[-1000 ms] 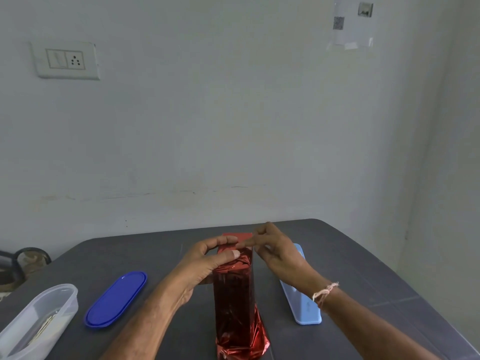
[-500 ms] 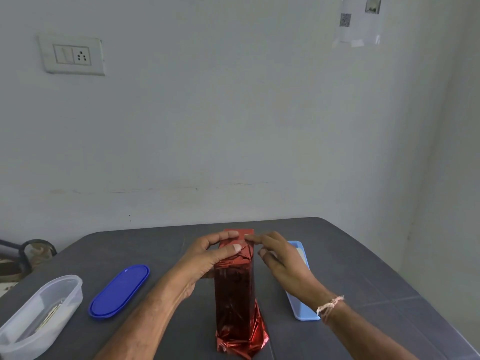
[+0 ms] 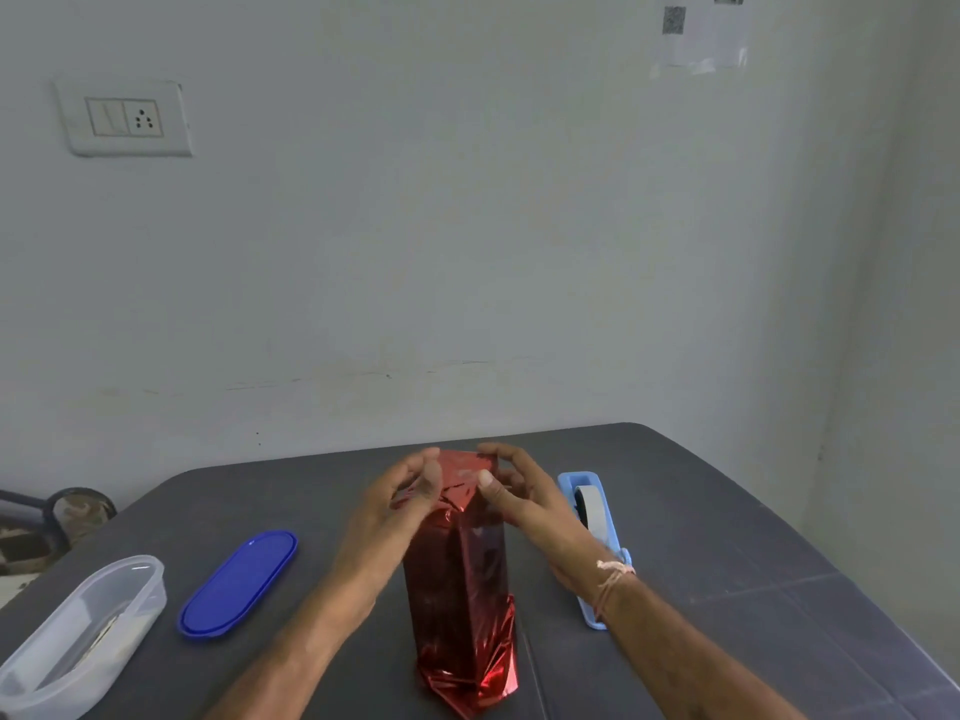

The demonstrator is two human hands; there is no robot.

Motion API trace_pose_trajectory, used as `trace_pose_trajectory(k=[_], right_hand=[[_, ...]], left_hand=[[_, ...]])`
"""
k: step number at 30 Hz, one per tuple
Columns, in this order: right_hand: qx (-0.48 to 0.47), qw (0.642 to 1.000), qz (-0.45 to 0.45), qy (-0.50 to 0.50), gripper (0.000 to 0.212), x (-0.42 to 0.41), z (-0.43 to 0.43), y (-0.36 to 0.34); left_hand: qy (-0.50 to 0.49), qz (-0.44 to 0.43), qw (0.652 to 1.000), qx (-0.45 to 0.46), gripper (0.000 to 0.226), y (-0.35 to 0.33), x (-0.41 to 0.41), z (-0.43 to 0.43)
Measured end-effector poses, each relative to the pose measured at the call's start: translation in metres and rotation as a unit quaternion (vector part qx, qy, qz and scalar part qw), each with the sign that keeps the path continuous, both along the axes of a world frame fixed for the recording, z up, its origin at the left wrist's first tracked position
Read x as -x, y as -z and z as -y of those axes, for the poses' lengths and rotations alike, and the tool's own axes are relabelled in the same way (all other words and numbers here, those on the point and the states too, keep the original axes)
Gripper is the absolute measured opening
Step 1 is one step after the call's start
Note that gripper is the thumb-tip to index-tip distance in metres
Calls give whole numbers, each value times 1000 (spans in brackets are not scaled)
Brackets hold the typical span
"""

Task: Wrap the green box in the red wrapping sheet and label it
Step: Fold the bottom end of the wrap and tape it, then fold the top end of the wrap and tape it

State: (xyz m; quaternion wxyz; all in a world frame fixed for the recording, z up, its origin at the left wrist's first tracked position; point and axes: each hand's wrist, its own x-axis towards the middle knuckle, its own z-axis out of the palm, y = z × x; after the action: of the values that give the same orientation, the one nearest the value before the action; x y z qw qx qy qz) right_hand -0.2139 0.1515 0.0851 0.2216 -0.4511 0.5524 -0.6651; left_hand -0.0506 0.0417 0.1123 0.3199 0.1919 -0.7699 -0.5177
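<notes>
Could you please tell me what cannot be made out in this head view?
Head view only:
Green box: fully covered by the red wrapping sheet.
Left hand: motion-blurred, so its grip on the sheet is unclear.
Clear container: cut off by the left edge; contents blurred.
Tape dispenser: partly behind the right hand and wrist.
Paper on the wall: cut by the top edge; print too small.
</notes>
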Motion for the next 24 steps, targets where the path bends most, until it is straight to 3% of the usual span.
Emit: trace_pose_trajectory(k=[2,5,9,11,14,17,24], right_hand=[[8,1000,2,13,40,-4,4,2],[12,1000,5,15,43,-7,7,7],[-7,999,28,17,57,-5,6,24],[-40,999,32,16,50,-6,2,35],[-93,994,59,2,35,-9,-1,55],[-122,989,79,15,37,-12,2,71],[-139,986,91,-17,38,-16,-2,66]], left_hand=[[-16,4,998,61,91,20,-3,-4],[-69,-7,989,132,92,40,-1,-4],[-84,-44,995,38,93,47,-1,1],[-96,-49,994,-5,92,55,-3,3],[-96,-26,994,-54,74,65,-8,1],[-84,-33,991,-98,63,70,-12,4],[-91,-38,988,-119,75,62,-10,5]])
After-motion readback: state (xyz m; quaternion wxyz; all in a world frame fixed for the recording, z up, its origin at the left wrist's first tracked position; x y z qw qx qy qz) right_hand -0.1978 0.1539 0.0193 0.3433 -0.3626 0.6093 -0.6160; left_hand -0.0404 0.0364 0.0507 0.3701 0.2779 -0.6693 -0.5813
